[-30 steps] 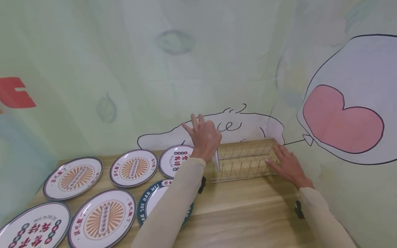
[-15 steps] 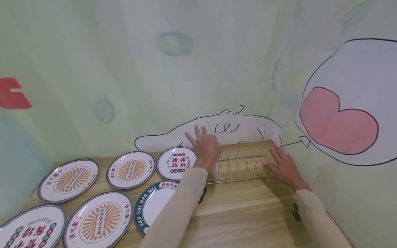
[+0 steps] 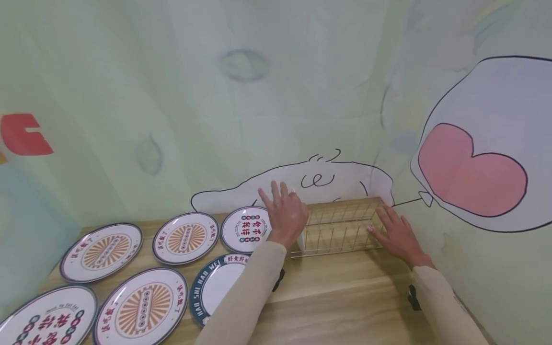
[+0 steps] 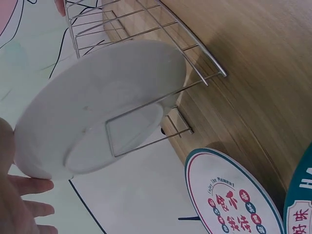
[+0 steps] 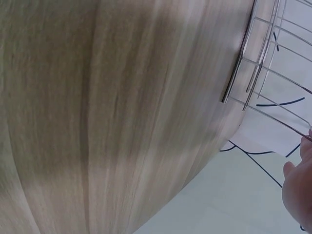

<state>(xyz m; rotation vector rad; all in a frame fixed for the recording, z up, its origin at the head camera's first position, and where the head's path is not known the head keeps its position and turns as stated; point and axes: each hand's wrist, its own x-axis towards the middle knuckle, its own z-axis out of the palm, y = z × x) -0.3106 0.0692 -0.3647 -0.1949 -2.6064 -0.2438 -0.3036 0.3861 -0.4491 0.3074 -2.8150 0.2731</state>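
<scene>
My left hand [image 3: 286,215] pinches the rim of a white plate [image 4: 102,92], its other fingers spread. On edge, the plate stands in the left end of a wire dish rack [image 3: 340,232]. The left wrist view shows its bare underside and foot ring behind a wire loop. My right hand [image 3: 398,235] rests on the rack's right end, its fingers extended over the end wires and the thumb apart on the near side. In the right wrist view, part of that hand [image 5: 300,190] is at the end of the wires [image 5: 278,114].
Several printed plates lie flat at the left, among them a small white plate [image 3: 245,230] and a green-rimmed plate [image 3: 202,287] partly behind my left sleeve. The wooden tabletop [image 3: 336,297] meets a cartoon-printed wall cloth [image 3: 241,139] just behind the rack.
My left hand has come down slightly with the plate, which now sits lower in the rack's left end. The right hand stays at the rack's right end.
</scene>
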